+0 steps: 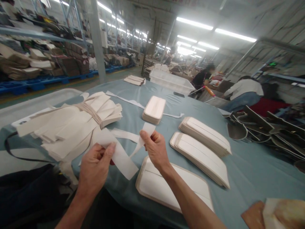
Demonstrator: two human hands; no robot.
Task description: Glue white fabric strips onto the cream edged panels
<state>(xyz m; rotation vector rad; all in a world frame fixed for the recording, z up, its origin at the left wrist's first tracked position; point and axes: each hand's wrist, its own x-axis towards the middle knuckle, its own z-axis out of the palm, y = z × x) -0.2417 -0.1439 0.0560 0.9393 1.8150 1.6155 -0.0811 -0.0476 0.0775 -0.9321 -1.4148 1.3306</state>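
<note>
My left hand [94,168] pinches a wide white strip [125,163] between thumb and fingers, its free end slanting down to the right. To its right, my right hand [156,149] is closed on a narrower white strip [148,128], which sticks up above the thumb and trails down toward the first one. Whether the two strips are joined, I cannot tell. Just beyond my left hand lies a bundle of cream strips [69,127], tied with a cord. Under my right forearm sits a stack of white rounded panels [171,181], partly hidden by the arm.
Two long panel stacks [200,157] lie at right, and a smaller stack [154,108] stands ahead, all on the blue-green covered table [250,178]. Dark pieces with pale edging [257,127] crowd the right edge. A white bin [171,81] stands beyond; people work farther back.
</note>
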